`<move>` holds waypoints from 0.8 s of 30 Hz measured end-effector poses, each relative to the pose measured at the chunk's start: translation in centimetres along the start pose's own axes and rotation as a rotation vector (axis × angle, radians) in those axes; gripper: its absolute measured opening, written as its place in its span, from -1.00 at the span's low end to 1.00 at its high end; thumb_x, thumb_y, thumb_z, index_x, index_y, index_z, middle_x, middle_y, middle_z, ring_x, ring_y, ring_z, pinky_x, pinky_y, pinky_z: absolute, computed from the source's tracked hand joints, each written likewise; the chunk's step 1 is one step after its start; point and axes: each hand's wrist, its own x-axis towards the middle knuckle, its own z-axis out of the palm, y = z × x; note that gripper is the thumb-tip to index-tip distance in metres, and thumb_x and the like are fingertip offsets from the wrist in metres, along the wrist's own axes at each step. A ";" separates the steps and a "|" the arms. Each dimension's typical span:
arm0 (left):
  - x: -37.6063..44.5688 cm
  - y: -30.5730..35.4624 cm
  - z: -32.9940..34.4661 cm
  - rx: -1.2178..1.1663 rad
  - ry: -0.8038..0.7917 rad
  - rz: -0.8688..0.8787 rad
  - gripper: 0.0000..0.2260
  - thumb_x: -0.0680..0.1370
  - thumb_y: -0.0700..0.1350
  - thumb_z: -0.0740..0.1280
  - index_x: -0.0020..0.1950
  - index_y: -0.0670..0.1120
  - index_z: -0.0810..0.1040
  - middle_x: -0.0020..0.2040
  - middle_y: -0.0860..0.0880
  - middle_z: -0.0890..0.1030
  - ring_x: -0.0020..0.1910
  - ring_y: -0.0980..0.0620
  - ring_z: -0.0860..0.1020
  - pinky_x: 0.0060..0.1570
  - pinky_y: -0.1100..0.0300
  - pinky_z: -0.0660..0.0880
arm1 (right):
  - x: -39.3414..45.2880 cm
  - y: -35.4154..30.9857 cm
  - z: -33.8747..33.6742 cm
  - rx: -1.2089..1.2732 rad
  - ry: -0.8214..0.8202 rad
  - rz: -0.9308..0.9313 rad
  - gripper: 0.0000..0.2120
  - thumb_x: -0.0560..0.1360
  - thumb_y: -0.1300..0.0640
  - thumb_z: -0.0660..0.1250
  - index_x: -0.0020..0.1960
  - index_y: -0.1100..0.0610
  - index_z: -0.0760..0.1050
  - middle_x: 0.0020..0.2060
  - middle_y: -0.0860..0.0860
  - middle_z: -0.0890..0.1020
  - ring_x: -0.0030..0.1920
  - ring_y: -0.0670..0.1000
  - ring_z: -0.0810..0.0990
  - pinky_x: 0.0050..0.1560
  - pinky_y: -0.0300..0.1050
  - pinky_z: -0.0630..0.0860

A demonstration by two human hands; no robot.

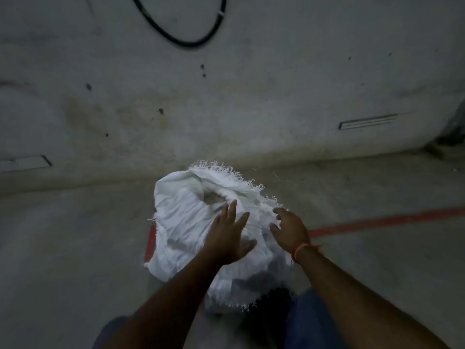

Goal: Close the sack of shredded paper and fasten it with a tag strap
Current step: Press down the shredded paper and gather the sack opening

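From above the person's arms, the sack [191, 217] stands on the grey concrete floor [75, 248] just in front of their knees, near the foot of a stained wall [226, 84]. It is white woven cloth, badly rumpled and slumped, with a frayed, thready edge running round its far rim. Its mouth gapes as a small dark hollow towards the far side, and the contents are too dim to make out. The left hand [230, 235] lies flat over the near side of the cloth, fingers straight and spread, holding nothing. The right hand [289, 229] hangs just above the sack's right edge with its fingers loosely bent and apart; whether the tips touch the cloth is unclear, and it grips nothing. An orange thread [300, 250] circles the right wrist. A red painted line [377, 221] runs across the floor and passes under the sack. A black cable [186, 41] loops down the wall.
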 end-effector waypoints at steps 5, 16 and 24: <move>4.6 -1.7 4.8 0.076 -0.107 0.051 -0.28 0.50 0.34 0.18 0.60 0.12 0.09 0.65 -0.14 -0.20 0.62 -0.24 -0.19 0.56 -0.25 -0.07 | 3.8 4.3 3.4 0.112 0.109 0.271 -0.57 0.47 0.19 0.42 0.30 0.26 0.47 0.20 0.24 0.59 0.23 0.25 0.56 0.28 0.07 0.50; 8.2 -4.5 10.8 0.031 -0.048 -0.040 -0.42 0.50 0.17 0.27 0.51 0.11 0.32 0.65 -0.17 0.03 0.63 -0.24 0.00 0.54 -0.21 0.07 | 8.6 11.3 6.3 0.531 -0.071 0.720 -0.84 0.44 0.30 0.49 -0.27 0.18 0.57 -0.55 -0.08 0.60 -0.60 -0.21 0.50 -0.56 -0.35 0.40; 7.2 -3.7 9.4 0.024 -0.139 -0.076 -0.38 0.54 0.17 0.23 0.58 0.08 0.18 0.66 -0.16 -0.10 0.63 -0.24 -0.10 0.55 -0.19 -0.04 | 6.5 10.0 1.1 0.577 0.007 0.556 -0.81 0.36 0.35 0.54 -0.05 0.23 0.63 -0.26 0.12 0.64 -0.38 0.03 0.58 -0.46 -0.24 0.49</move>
